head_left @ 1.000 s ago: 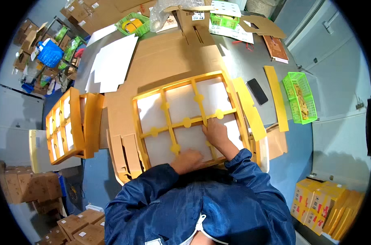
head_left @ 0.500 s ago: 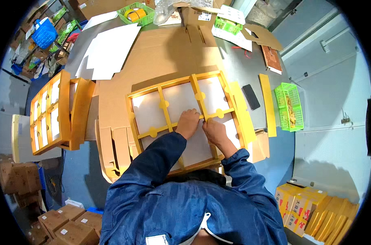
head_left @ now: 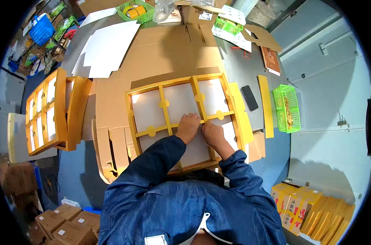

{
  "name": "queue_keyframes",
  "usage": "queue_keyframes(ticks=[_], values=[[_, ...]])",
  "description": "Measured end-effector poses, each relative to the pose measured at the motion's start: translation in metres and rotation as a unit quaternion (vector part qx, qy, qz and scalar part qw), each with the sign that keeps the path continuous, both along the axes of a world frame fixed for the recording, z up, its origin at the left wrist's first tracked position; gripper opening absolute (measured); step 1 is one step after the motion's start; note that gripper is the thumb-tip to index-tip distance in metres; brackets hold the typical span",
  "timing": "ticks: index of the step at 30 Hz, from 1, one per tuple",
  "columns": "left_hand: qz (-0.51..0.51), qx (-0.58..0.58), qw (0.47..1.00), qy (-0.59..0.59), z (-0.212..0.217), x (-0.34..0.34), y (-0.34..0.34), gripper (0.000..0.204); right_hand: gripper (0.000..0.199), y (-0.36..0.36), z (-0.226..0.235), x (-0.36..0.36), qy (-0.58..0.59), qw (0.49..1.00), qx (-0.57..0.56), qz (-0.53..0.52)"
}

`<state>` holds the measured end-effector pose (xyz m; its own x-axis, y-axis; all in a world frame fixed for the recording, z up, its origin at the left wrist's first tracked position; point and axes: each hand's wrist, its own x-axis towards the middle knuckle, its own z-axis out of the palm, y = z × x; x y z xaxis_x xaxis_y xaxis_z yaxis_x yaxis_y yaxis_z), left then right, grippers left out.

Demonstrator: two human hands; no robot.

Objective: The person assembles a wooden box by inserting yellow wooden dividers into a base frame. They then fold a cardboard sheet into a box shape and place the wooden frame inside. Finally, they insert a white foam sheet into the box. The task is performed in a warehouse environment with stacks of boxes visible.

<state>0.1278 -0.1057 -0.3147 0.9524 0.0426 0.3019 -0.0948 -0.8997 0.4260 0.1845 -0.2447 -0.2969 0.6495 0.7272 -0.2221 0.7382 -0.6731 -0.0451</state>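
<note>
A shallow golden-yellow box (head_left: pixel 173 84) with white floor panels lies before me, parted into several compartments by crossing yellow divider strips (head_left: pixel 199 97) with rounded tabs. Both hands meet near the middle, where two strips cross. My left hand (head_left: pixel 188 128) is closed, its fingertips pinching the divider just left of the crossing. Beside it, my right hand (head_left: pixel 215 134) grips the divider at the crossing with curled fingers. The fingers partly hide that joint, so how the strips fit there cannot be made out.
Flattened cardboard (head_left: pixel 153 49) lies beneath the box. Similar divided boxes (head_left: pixel 62 118) lean at the left, near white sheets (head_left: pixel 108 47). At the right are a black phone (head_left: pixel 249 98), a yellow strip (head_left: pixel 266 106) and a green basket (head_left: pixel 286 108). Cartons (head_left: pixel 293 208) stand low at the right.
Both hands stay closed at the divider crossing, sitting very slightly nearer to me. The whole view has shifted a little; the box looks otherwise the same.
</note>
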Motion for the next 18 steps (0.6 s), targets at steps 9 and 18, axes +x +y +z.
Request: queue_keyframes(ticks=[9,18], values=[[0.066,-0.001,0.997,-0.045,0.037,0.042,0.082,0.030,0.040,0.044,0.078,0.065,-0.031,0.976,0.189,-0.105],[0.065,0.107,0.990,0.064,-0.023,0.123,0.121,0.019,0.016,0.095,-0.005,0.095,-0.051,0.998,-0.009,0.021]])
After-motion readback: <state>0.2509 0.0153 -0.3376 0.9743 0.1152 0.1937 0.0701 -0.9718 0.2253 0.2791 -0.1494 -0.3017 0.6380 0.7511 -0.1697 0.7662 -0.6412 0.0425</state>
